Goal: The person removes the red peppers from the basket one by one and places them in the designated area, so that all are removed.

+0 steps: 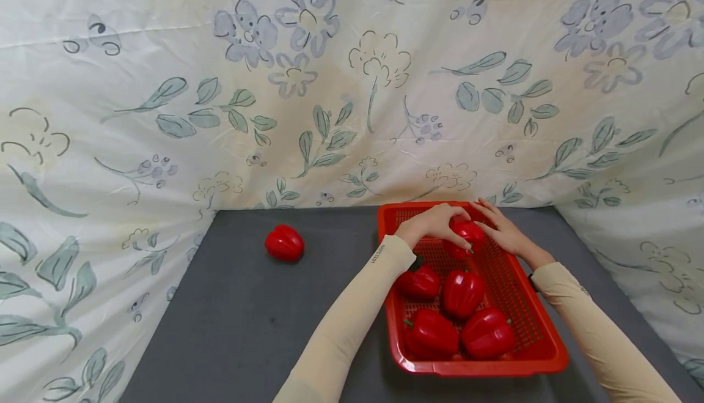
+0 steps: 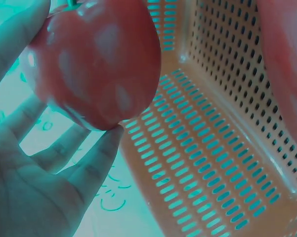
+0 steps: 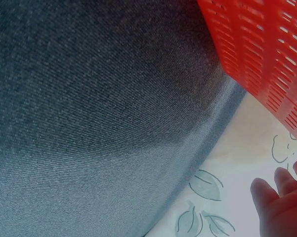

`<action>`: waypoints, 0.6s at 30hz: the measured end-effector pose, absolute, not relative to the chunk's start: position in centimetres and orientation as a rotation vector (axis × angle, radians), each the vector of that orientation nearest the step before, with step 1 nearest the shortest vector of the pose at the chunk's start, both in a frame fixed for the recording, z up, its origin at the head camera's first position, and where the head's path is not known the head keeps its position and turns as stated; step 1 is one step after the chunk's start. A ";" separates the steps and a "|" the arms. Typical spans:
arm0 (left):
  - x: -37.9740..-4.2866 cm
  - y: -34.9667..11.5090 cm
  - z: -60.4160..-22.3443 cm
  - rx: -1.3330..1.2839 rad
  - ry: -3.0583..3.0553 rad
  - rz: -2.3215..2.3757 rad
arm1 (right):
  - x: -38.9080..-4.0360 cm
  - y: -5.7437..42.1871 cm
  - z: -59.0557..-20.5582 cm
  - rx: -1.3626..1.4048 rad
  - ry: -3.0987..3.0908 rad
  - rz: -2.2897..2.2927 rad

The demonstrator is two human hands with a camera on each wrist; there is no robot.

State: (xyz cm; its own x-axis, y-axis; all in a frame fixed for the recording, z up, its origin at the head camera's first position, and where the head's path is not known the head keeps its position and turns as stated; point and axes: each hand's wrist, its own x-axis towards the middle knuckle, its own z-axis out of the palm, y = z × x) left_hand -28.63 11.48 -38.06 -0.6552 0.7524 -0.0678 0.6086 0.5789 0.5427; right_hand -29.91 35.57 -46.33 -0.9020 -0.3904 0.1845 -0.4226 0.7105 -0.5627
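My left hand [image 1: 438, 222] grips a glossy red bell pepper [image 1: 466, 239] above the far part of a red perforated plastic basket [image 1: 397, 342]. In the left wrist view the thumb and fingers of that hand [image 2: 34, 173] curve around the bell pepper [image 2: 101, 64], its green stem at the top. At the basket's far right rim, my right hand [image 1: 506, 235] has its fingers extended beside the held pepper; whether they touch it I cannot tell. Only part of the right hand [image 3: 284, 205] shows in the right wrist view. Several more red bell peppers [image 1: 463, 293] lie in the near part of the basket.
Another red bell pepper [image 1: 284, 243] lies alone on the dark grey table [image 1: 236, 329], left of the basket. A white floral cloth [image 1: 330, 85] hangs behind and beside the table.
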 end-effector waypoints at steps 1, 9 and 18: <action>-28.5 11.4 -38.0 1.120 2.523 0.705 | -29.8 35.5 -46.3 0.679 -2.857 0.962; -27.8 10.3 -37.4 1.148 2.508 0.781 | -29.2 35.4 -46.3 0.679 -2.855 0.981; -27.3 8.9 -37.1 1.177 2.525 0.857 | -28.4 35.1 -46.1 0.666 -2.854 0.992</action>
State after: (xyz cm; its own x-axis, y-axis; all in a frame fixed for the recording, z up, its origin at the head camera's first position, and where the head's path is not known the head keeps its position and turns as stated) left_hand -27.30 8.89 -37.12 -0.6525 0.7567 0.0397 0.6247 0.5075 0.5934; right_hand -28.40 35.10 -46.14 -0.9062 -0.3817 0.1818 -0.4122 0.7020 -0.5808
